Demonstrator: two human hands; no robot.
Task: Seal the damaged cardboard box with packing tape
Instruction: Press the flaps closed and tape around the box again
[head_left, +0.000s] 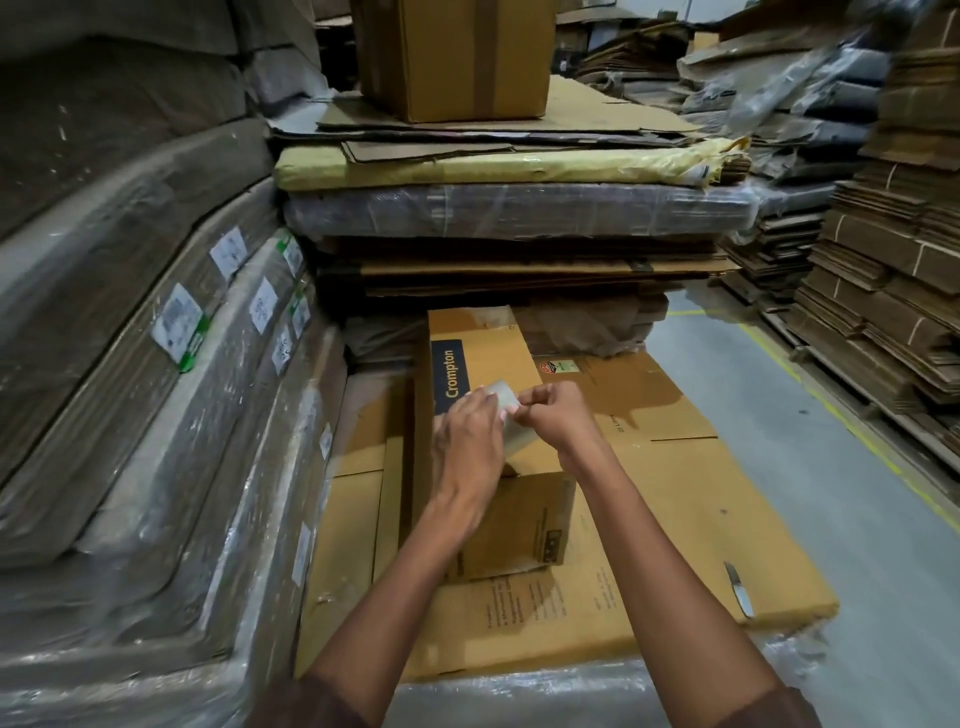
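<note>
A clear strip of packing tape (501, 399) is pinched between left hand (467, 441) and right hand (558, 415) above the long brown cardboard box (483, 358). Light, limp and sticky, it is probably best gripped by its ends.

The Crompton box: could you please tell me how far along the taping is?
Done: nothing clearly sealed. In hand: the left hand and right hand pinch a clear tape piece above the Crompton box. Left: pressing it down; the knife lies nearby.
</note>
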